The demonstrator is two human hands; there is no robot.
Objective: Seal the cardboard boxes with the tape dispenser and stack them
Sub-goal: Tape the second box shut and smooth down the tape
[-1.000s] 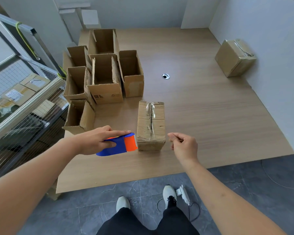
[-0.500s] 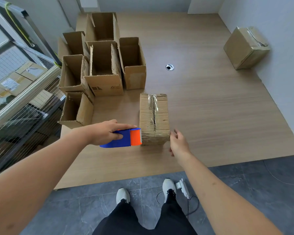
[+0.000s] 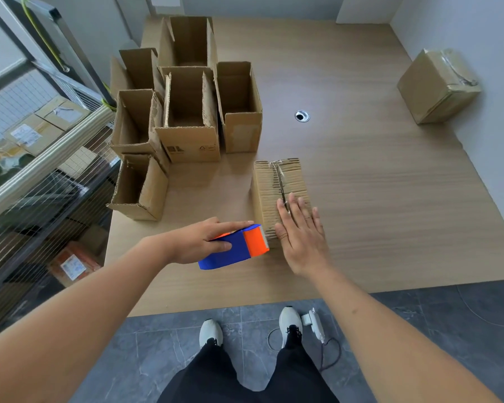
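Woodgrain table (image 3: 376, 184): flat right hand (image 3: 301, 237) on ribbed, seemingly taped cardboard box (image 3: 274, 184).

Single head-worn wide-angle view, looking forward and steeply down from standing height. The wooden desk (image 3: 361, 184) fills the middle of the frame, near enough for both forearms to enter from the bottom corners. The grey tiled floor (image 3: 448, 330) and the wearer's shoes (image 3: 211, 333) lie at the lower edge; white walls close the top and right, a wire rack (image 3: 41, 199) the left.
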